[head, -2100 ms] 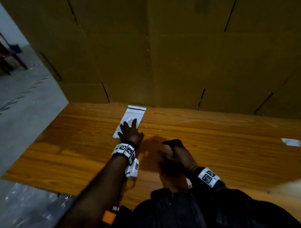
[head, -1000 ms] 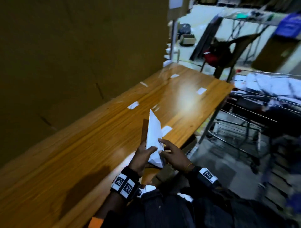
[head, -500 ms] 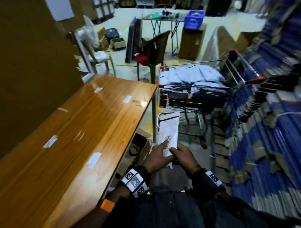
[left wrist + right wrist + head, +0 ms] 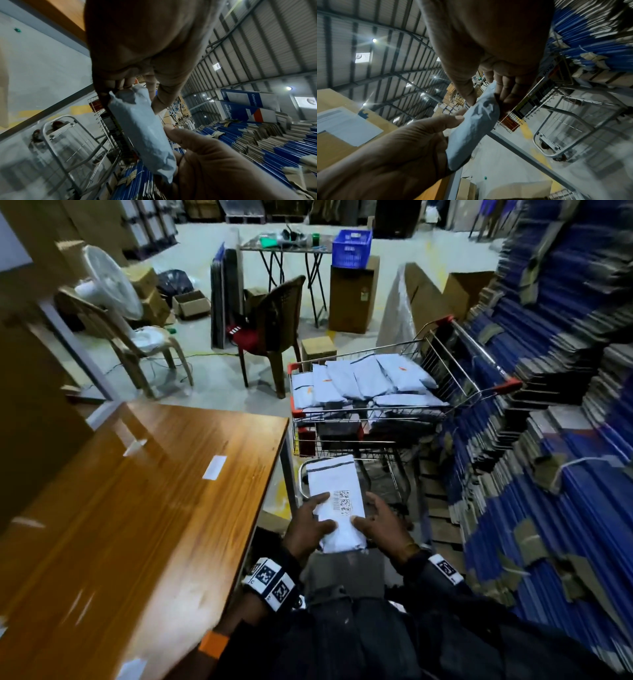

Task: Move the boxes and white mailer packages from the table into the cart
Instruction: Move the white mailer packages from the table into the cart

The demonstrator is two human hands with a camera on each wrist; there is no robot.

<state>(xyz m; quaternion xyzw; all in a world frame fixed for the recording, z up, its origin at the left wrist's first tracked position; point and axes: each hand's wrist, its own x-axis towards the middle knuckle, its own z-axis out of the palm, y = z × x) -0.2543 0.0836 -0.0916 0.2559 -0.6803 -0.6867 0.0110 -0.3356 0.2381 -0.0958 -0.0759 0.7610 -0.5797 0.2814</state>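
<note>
The carrying step is in hand: the flat white plastic mailer package with a barcode label (image 4: 337,503) is held in the air off the brown wooden desk (image 4: 144,508), short of the wire shopping cart with red corners (image 4: 459,378) at 1 o'clock. The left hand (image 4: 308,527) and right hand (image 4: 380,523) pinch its near end, thumbs on top, fingers curled beneath. Its long axis runs 6 to 12 o'clock, the striped end pointing at the cart. Next, a forward reach over the cart's rim onto the grey-white mailers piled there (image 4: 363,386) seems called for.
</note>
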